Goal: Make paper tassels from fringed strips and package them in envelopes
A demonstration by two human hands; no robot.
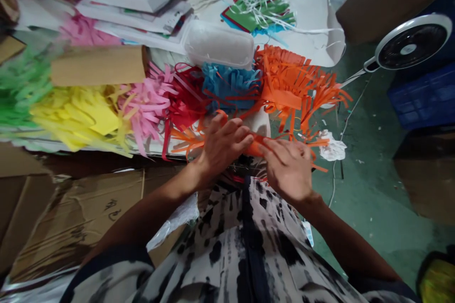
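My left hand (223, 144) and my right hand (288, 166) meet at the table's near edge, both closed round a piece of orange fringed paper (254, 146) that shows between them. Its cut strips stick out to the left and right of my fingers. Just beyond lies a heap of orange fringed paper (295, 83). Beside that heap, to the left, sit blue fringed paper (229, 83), red fringed paper (185, 99), pink fringed paper (149, 104) and yellow fringed paper (83, 116).
A clear plastic box (218, 43) lies behind the blue paper. A brown cardboard piece (97, 64) and stacked papers (135, 4) sit at the back left. A green fringed bundle (261, 9) lies further back. A white fan (410, 47) stands on the floor right; flattened cartons (71, 218) left.
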